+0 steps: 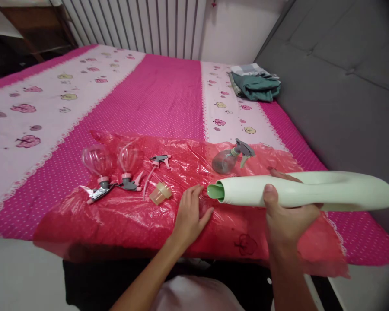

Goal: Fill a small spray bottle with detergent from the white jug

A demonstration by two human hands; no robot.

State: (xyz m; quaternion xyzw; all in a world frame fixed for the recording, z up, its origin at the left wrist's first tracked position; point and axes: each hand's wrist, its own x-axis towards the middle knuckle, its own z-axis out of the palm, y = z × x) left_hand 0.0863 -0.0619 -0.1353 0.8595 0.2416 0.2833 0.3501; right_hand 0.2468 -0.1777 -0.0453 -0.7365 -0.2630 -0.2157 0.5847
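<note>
The relation that matters most is between the jug (293, 193) and the clear bottle (203, 205): the jug's spout (215, 191) points left, its tip just beside the bottle's top. I cannot tell whether they touch. The jug's long axis runs sideways, roughly parallel to the bed's near edge and nearly level, with the rounded handle end out to the right, over the right side of the bed (168, 90).

The right hand (287, 221) holds the jug, its fingers clamped around the body, thumb on the near side and fingertips showing past the far side. The left hand (187, 218) is nearer the spout. Its fingers curl around the clear bottle, thumb on the near side and the rest beyond, so the bottle lies within that grasp, right of the palm, near the middle of the red sheet (123, 233) and not far in from its near edge. Much of the bottle is hidden or blends into the red.

Left of the left hand sits a yellowish cup (161, 193), near but apart. A spray bottle (223, 162) holding dark liquid stands beyond the jug, towards the sheet's far edge.
</note>
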